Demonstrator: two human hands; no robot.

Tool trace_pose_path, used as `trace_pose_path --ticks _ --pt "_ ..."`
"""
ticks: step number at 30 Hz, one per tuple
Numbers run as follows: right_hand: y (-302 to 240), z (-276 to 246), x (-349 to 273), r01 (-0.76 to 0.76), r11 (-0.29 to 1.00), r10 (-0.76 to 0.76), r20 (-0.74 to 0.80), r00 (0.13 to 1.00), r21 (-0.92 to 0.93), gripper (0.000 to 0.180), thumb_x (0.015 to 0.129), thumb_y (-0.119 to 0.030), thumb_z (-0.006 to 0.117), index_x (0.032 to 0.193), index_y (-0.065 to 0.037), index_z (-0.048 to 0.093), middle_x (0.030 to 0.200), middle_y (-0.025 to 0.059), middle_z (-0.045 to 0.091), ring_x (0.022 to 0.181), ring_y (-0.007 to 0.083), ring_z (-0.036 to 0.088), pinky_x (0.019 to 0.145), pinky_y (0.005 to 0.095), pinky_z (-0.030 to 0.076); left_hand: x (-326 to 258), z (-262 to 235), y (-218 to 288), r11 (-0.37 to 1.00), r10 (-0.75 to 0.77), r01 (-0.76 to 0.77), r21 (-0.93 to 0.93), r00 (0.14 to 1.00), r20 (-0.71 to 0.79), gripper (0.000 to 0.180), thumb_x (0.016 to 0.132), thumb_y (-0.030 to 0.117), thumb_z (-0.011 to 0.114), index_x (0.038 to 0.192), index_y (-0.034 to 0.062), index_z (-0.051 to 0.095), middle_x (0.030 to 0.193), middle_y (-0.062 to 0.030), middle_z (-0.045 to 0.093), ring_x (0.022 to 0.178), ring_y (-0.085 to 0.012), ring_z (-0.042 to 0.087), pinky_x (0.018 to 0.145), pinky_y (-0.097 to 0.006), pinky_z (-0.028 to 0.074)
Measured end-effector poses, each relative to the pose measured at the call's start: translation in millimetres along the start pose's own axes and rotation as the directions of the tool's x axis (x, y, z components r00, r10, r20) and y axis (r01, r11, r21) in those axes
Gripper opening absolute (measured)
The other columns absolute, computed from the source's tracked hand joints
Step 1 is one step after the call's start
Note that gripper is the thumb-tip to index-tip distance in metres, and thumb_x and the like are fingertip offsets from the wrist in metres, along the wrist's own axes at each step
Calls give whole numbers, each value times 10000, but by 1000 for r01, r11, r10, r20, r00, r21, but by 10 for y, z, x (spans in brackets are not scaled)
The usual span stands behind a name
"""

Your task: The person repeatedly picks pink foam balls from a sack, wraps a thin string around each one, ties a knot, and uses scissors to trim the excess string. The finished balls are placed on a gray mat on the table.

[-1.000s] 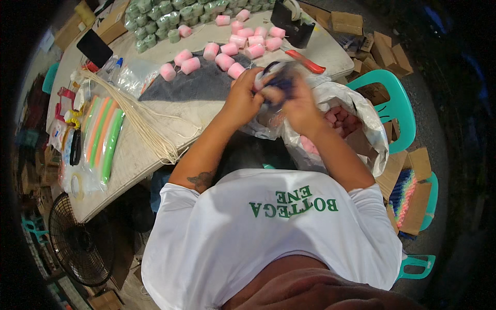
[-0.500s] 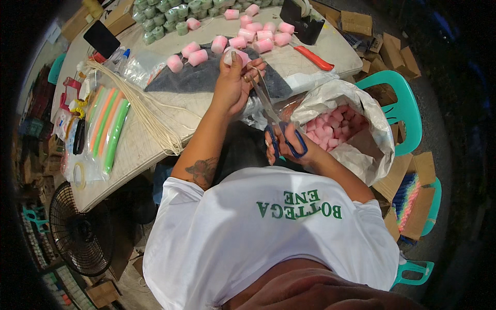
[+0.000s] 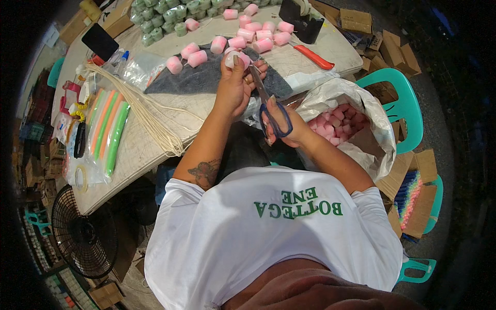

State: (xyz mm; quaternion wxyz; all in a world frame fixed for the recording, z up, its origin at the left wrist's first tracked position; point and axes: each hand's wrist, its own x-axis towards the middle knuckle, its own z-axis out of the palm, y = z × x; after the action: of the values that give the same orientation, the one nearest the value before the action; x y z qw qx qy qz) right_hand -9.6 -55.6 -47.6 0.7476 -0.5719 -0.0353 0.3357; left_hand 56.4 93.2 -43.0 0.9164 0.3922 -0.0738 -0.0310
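Note:
My left hand (image 3: pixel 233 92) is closed round a pink-and-white candle (image 3: pixel 241 61), above a dark grey cloth (image 3: pixel 170 82). My right hand (image 3: pixel 293 129) has its fingers through the blue handles of a pair of scissors (image 3: pixel 262 92). The blade tips reach the candle beside my left fingers; whether they touch its wick I cannot tell. Several similar pink candles (image 3: pixel 197 58) lie on the cloth and the table beyond it. To the right of my right hand, a white sack (image 3: pixel 382 124) holds many pink pieces.
Wrapped green candles (image 3: pixel 170 18) stand at the table's far side. A red-handled knife (image 3: pixel 314 57) lies near a black tape dispenser (image 3: pixel 305 23). At left are white wick cords (image 3: pixel 150 121), bagged coloured sticks (image 3: pixel 111 129) and a fan (image 3: pixel 82 232). A teal chair (image 3: pixel 413 113) stands right.
My right hand has moved up and left, bringing the scissor blades up to the candle. The scissors look more closed than before. My left hand stays nearly in place.

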Motion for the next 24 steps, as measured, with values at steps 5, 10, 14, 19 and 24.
trace_pose_path --ticks 5,10,14,19,24 --pt "-203 -137 -144 119 939 -185 -183 965 -322 416 826 -446 570 837 -31 544 586 46 506 492 158 528 483 288 464 -22 -28 85 999 -6 8 53 999 -35 397 899 350 483 1191 130 328 1044 -128 546 903 -227 592 753 -338 504" --pt "-643 -673 -189 -182 357 -455 -341 823 -916 305 810 -279 605 914 3 551 843 184 603 767 311 602 699 375 468 -3 -122 656 529 169 -2 849 980 -103 331 844 275 568 1055 29 499 998 -144 598 882 -237 597 748 -331 476" --pt "-622 -993 -39 -238 109 -596 -255 762 -965 362 795 -284 607 1036 -20 551 1083 202 547 986 353 533 841 416 412 8 -389 835 -121 176 133 984 978 -110 415 763 261 636 1071 8 520 1030 -196 589 920 -313 577 776 -384 445" --pt "-681 -918 105 -323 125 -662 -321 677 -938 340 789 -269 617 1059 -69 572 1067 143 571 1037 300 519 872 415 383 -124 -278 685 -556 494 168 814 855 161 474 704 266 701 1114 85 549 954 -165 593 939 -348 546 826 -391 422" --pt "-560 -576 185 104 33 -765 42 643 -994 252 733 -212 682 962 -110 655 1006 98 582 983 249 525 833 339 404 -13 -178 558 -174 438 -214 961 857 270 227 743 138 646 956 61 621 920 -161 579 907 -328 540 810 -384 420"
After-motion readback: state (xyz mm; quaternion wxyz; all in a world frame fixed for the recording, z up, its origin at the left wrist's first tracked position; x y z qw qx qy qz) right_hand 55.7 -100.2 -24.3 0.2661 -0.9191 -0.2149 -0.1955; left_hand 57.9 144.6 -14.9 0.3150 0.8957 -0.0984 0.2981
